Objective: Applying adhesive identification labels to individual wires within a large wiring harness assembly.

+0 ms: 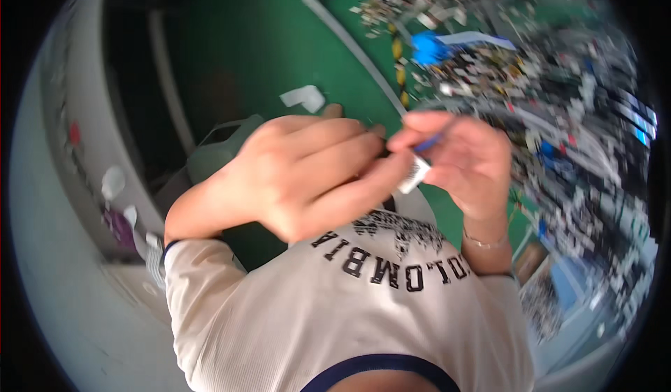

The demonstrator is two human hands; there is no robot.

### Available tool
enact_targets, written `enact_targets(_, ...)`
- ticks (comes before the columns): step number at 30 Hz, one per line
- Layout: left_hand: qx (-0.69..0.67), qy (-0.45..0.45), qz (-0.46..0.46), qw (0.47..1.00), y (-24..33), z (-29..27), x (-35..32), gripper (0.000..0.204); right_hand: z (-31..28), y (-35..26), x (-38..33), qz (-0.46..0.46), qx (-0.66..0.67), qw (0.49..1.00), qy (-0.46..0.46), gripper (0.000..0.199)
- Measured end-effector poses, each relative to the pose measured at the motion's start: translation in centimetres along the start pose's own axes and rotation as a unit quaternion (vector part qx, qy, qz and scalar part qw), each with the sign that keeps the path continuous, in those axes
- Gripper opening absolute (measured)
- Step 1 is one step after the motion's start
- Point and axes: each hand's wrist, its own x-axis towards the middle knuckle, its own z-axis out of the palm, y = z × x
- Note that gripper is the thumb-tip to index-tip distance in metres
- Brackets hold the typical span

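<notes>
In front of my chest, my left hand [307, 168] and my right hand [475, 156] come together, fingertips almost meeting. A thin blue piece [429, 142] with a dark end is pinched between the thumb and fingers of my right hand; its kind is too blurred to tell. Between the left index fingertip and the right thumb sits a small white label [415, 175] with a barcode. The fingers of my left hand are bent and pressed together, and whatever lies under them is hidden.
A crumpled white sheet [305, 98] lies on the green floor [265, 42]. Beside my left forearm stands a grey bin [222, 147]. Heaps of small mixed parts [496, 70] fill the right side, with a blue bundle [428, 47] among them. Yellow-and-black tape [399, 70] runs along their edge.
</notes>
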Motion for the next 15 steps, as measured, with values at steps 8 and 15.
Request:
enact_targets(8,0.158,-0.018,-0.038,0.987,2.7,4.1,-0.9,0.033,-4.6,1.4,-2.4,-0.01,-0.112,0.98,0.162,0.05)
enact_targets(15,0.14,0.047,-0.283,0.948,8.4,8.1,-4.9,0.05,-9.4,2.9,1.2,0.008,-0.108,0.989,0.098,0.041)
